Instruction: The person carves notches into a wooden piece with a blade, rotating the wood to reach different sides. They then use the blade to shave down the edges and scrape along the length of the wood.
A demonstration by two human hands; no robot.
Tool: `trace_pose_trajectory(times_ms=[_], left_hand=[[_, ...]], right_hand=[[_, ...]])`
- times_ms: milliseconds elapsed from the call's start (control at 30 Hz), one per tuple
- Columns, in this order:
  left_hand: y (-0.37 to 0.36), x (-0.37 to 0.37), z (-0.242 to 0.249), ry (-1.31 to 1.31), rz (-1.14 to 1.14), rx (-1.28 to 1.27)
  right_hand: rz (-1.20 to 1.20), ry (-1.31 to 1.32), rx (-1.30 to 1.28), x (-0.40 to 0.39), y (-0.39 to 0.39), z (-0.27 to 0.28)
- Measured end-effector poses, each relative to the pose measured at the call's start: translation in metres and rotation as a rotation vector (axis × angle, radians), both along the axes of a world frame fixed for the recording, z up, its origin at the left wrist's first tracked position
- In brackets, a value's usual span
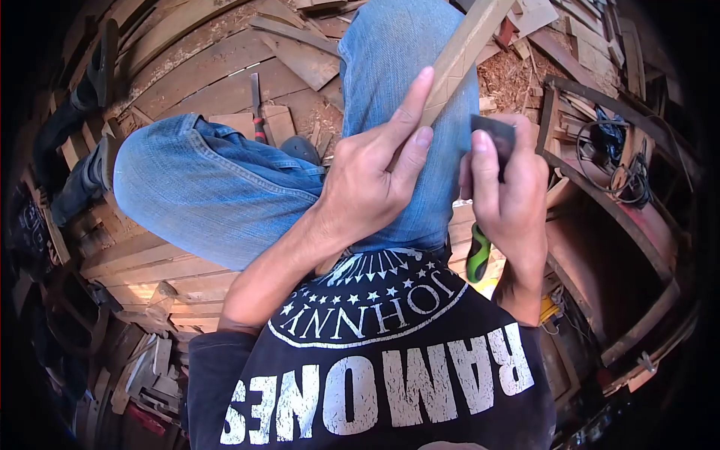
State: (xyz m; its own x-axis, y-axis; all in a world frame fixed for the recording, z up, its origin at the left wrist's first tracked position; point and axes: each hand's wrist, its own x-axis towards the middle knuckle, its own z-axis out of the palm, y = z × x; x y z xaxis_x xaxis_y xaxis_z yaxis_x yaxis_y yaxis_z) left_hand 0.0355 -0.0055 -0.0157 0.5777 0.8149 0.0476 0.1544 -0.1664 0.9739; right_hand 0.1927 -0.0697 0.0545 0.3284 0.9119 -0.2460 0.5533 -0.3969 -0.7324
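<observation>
My left hand (379, 169) is closed round the lower end of a wooden stick (469, 54), index finger stretched along its side and thumb pressed on it. Zigzag lines are cut into the stick's face, and it slants up to the right over my jeans-clad knee (401, 45). In my right hand (510, 187) a small dark flat rectangular piece (496, 133) is pinched between thumb and fingers, a little to the right of the stick. A green and black tool handle (478, 253) shows below that hand, beside my thigh.
A chisel (257, 109) with a red and black handle lies on the plank floor ahead. Wood offcuts (300, 60) and shavings (529, 71) are scattered about. At right stands a wooden frame (611, 195) with a coiled dark cable (630, 176). Another person's legs (79, 176) are at far left.
</observation>
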Motion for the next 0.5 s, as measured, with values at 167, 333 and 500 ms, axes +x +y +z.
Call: trace_pose_trajectory(times_ms=[167,333,500], left_hand=[[-0.004,0.003,0.000,-0.048,0.048,0.056],[-0.004,0.005,-0.002,-0.052,0.058,0.075],[-0.004,0.005,-0.005,-0.066,0.051,0.062]], right_hand=[[0.028,-0.113,0.131,-0.006,0.012,-0.005],[0.008,-0.142,0.117,-0.012,0.024,0.000],[0.016,-0.199,0.142,-0.017,0.030,0.000]])
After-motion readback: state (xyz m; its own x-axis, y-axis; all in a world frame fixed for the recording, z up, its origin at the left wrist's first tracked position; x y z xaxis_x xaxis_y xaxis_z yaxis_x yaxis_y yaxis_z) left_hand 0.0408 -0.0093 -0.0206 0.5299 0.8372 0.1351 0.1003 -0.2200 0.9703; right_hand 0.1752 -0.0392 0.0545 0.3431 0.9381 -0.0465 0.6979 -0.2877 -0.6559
